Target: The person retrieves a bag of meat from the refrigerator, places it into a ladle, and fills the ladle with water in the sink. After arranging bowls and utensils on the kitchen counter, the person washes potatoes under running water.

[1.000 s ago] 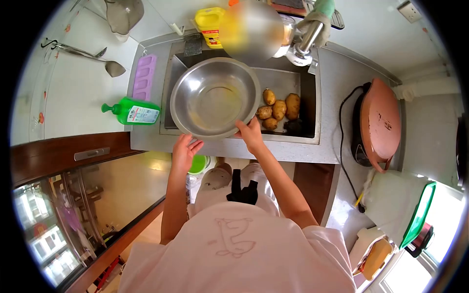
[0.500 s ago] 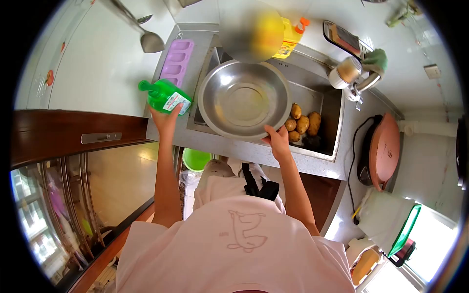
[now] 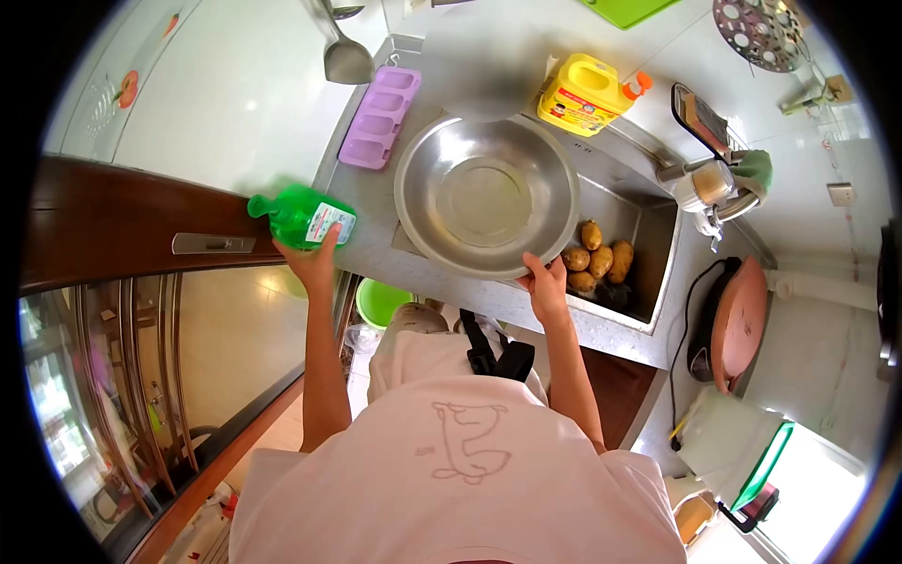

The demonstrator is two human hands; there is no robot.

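A green plastic bottle point(image 3: 289, 218) with a white label is in my left hand point(image 3: 316, 261), its fingers wrapped round the lower side. The bottle hangs near the counter's left end, close to a dark wooden panel. With my right hand point(image 3: 545, 284) I grip the near right rim of a wide steel basin point(image 3: 484, 199), thumb over the edge. Inside, the basin shows bare metal. It is over the left part of the sink point(image 3: 665, 273). Several potatoes point(image 3: 601, 261) lie in the sink, just right of the basin.
A purple moulded tray point(image 3: 381, 115) lies at the counter's back left. Behind the sink stands a yellow jug point(image 3: 584, 94) with an orange cap. The faucet point(image 3: 711, 224) is at the right, and a pink electric pan point(image 3: 740, 320) with its cord stands beyond. A green tub point(image 3: 381, 303) sits below the counter.
My left hand has carried the green bottle left and nearer to me, away from the purple tray. My right hand keeps its grip on the basin rim. The view has shifted slightly.
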